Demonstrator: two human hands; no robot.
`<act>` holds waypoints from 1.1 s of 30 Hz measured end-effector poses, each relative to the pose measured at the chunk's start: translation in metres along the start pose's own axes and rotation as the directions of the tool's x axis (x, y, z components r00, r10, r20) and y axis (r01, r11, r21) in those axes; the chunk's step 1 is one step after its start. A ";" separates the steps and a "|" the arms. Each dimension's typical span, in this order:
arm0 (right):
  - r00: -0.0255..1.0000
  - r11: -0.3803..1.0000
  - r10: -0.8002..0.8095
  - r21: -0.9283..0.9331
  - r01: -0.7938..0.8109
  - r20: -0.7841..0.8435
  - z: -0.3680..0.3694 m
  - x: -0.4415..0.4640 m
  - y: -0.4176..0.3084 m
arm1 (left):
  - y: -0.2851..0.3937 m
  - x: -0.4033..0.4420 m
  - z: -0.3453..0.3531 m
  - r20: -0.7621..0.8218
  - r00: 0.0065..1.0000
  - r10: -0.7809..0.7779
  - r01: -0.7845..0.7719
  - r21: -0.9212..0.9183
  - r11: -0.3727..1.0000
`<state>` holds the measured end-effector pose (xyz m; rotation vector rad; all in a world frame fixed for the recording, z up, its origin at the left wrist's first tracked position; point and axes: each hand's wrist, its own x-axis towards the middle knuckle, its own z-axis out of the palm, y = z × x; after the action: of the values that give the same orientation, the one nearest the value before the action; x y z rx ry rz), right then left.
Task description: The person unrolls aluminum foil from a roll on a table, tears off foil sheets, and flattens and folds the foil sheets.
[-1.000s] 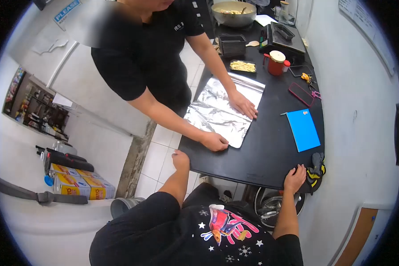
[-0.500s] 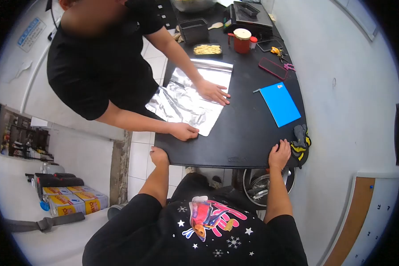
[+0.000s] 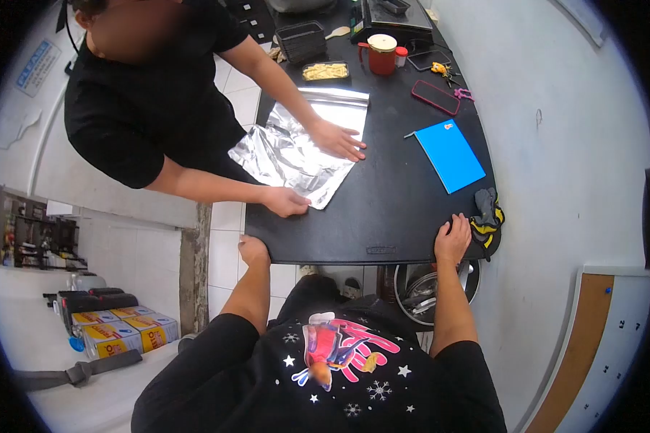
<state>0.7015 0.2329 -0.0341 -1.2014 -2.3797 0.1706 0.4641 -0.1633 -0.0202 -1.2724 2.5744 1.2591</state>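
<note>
My left hand (image 3: 254, 250) is closed round the near left corner of the black table (image 3: 325, 238). At the near right edge, my right hand (image 3: 453, 239) rests on the tabletop with its fingers slightly apart, holding nothing, beside grey and yellow gloves (image 3: 488, 211). A blue notebook (image 3: 450, 156) lies beyond it. Across the table's left side, a co-worker (image 3: 152, 94) presses one hand flat on a wrinkled sheet of foil (image 3: 296, 155) and has the other at its near corner.
Behind the foil are a tray of pale yellow strips (image 3: 326, 71), black containers (image 3: 301, 42), a red jug (image 3: 381, 56) and a scale (image 3: 393, 22). A phone (image 3: 435, 97) lies at the right. A wheel-like round object (image 3: 415, 292) is under the table.
The view has shifted, so the table sits further left and higher in it. My hands stay at the table's edge. The co-worker's hands remain on the foil.
</note>
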 end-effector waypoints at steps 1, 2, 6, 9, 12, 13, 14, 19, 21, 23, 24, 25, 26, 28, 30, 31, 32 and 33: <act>1.000 1.000 -0.003 -0.002 0.003 -0.004 0.001 0.000 0.000 | 0.000 0.001 0.001 -0.002 1.000 -0.005 0.005 0.005 1.000; 1.000 1.000 -0.004 -0.002 0.004 -0.007 0.001 0.000 0.000 | -0.001 0.003 0.001 -0.005 1.000 -0.011 0.011 0.010 1.000; 1.000 1.000 -0.014 -0.006 0.013 -0.022 0.005 0.000 0.003 | 0.000 0.000 0.000 -0.012 1.000 -0.022 0.022 -0.006 1.000; 0.999 1.000 -0.019 -0.010 0.019 -0.034 0.005 0.000 0.003 | 0.000 0.000 0.001 -0.014 1.000 -0.007 0.007 -0.003 1.000; 0.999 0.999 -0.027 -0.021 0.026 -0.040 0.006 0.000 0.003 | 0.001 0.000 0.000 -0.005 1.000 -0.013 0.013 0.005 1.000; 0.999 0.999 -0.030 -0.027 0.029 -0.042 0.007 0.000 0.004 | 0.000 0.002 0.001 -0.009 1.000 -0.010 0.010 0.016 1.000; 0.998 0.999 -0.032 -0.025 0.031 -0.047 0.007 0.000 0.004 | -0.001 0.004 0.002 -0.013 1.000 -0.006 0.007 0.027 1.000; 0.998 0.999 -0.036 -0.022 0.035 -0.054 0.006 0.000 0.004 | -0.001 0.003 0.002 -0.016 1.000 -0.003 0.004 0.055 0.998; 0.998 0.999 -0.030 -0.021 0.029 -0.048 0.004 0.000 0.003 | -0.001 0.003 0.002 -0.012 1.000 -0.006 0.007 0.054 0.999; 0.999 1.000 -0.024 -0.021 0.023 -0.042 0.004 0.001 0.002 | 0.000 0.001 0.001 -0.017 1.000 -0.003 0.004 0.063 0.998; 0.999 1.000 -0.021 -0.021 0.020 -0.040 0.004 0.000 0.002 | 0.001 0.001 0.001 -0.020 1.000 -0.002 0.003 0.068 0.998; 0.999 1.000 -0.017 -0.021 0.017 -0.037 0.004 0.001 0.002 | 0.001 0.000 0.001 -0.018 1.000 -0.005 0.006 0.061 0.998; 0.999 1.000 -0.016 -0.021 0.015 -0.033 0.005 0.000 0.003 | 0.001 0.000 0.001 -0.016 1.000 -0.009 0.010 0.055 0.998; 1.000 1.000 -0.012 -0.020 0.011 -0.024 0.006 0.000 0.005 | 0.002 -0.001 0.001 -0.012 1.000 -0.011 0.011 0.042 0.999; 1.000 1.000 -0.007 -0.012 0.007 -0.015 0.006 0.000 0.004 | 0.002 -0.002 0.000 -0.008 1.000 -0.008 0.009 0.026 1.000; 1.000 1.000 -0.005 -0.007 0.005 -0.011 0.005 0.000 0.004 | 0.000 0.000 0.001 -0.008 1.000 -0.002 0.003 0.026 1.000; 1.000 1.000 -0.004 -0.006 0.004 -0.011 0.005 0.001 0.003 | -0.002 0.003 0.002 -0.008 1.000 0.004 -0.003 0.026 1.000; 1.000 1.000 -0.004 -0.006 0.004 -0.011 0.005 0.000 0.003 | -0.003 0.005 0.003 -0.008 1.000 0.010 -0.010 0.026 1.000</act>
<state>0.7015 0.2355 -0.0390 -1.1976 -2.3746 0.1556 0.4617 -0.1658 -0.0262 -1.2650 2.5968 1.2207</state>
